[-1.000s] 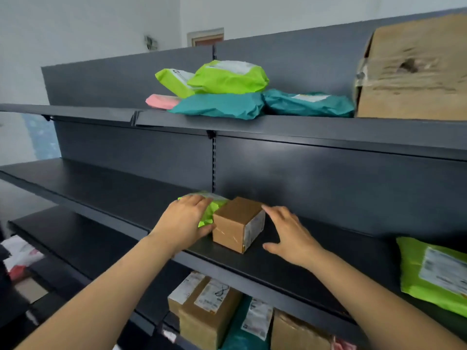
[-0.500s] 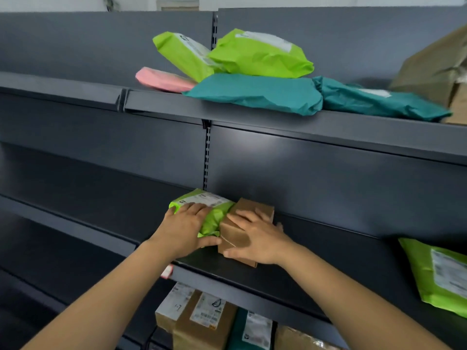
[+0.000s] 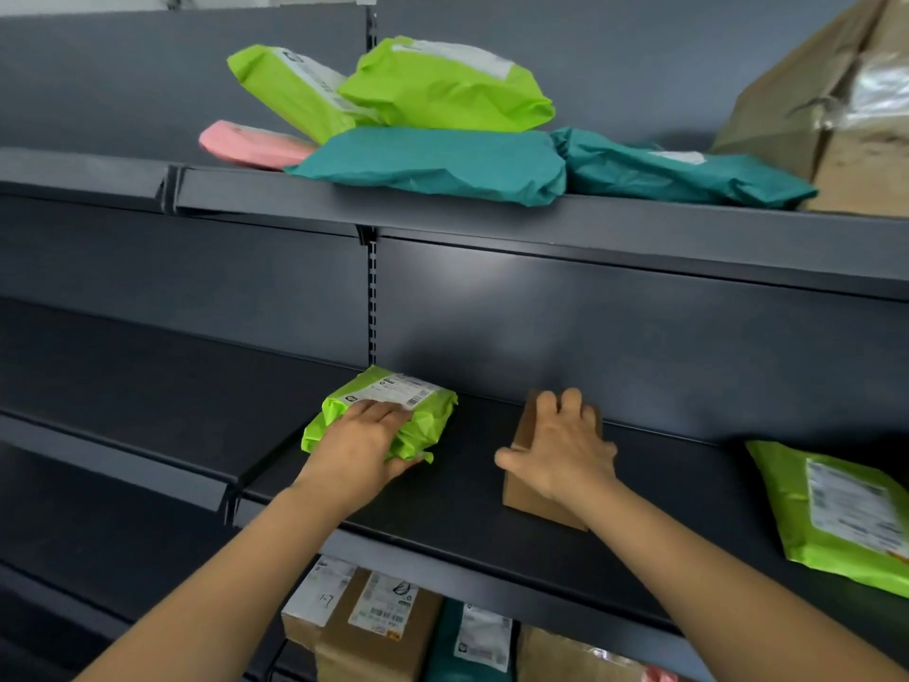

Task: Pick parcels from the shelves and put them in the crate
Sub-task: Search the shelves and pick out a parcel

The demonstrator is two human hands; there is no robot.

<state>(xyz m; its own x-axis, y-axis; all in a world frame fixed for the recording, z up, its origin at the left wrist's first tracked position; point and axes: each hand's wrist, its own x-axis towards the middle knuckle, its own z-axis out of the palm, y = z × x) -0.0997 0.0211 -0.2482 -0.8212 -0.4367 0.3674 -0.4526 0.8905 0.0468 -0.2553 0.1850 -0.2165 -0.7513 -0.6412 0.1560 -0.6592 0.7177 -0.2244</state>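
Note:
On the middle shelf (image 3: 442, 504) lies a small lime-green parcel bag (image 3: 418, 401) with a white label. My left hand (image 3: 359, 445) rests over its near side, fingers curled around it. To the right stands a small brown cardboard box (image 3: 524, 494). My right hand (image 3: 560, 445) covers its top and grips it, thumb on the left face. The two parcels are apart. No crate is in view.
Two lime-green bags (image 3: 442, 86), two teal bags (image 3: 433, 160), a pink parcel (image 3: 246, 140) and a big cardboard box (image 3: 846, 120) sit on the upper shelf. Another lime-green bag (image 3: 836, 509) lies at the right of the middle shelf. Labelled boxes (image 3: 364, 622) fill the shelf below.
The brown box, under my right hand, has slid right, away from the green bag. My left hand stays on the green bag. The camera has moved closer to the shelves.

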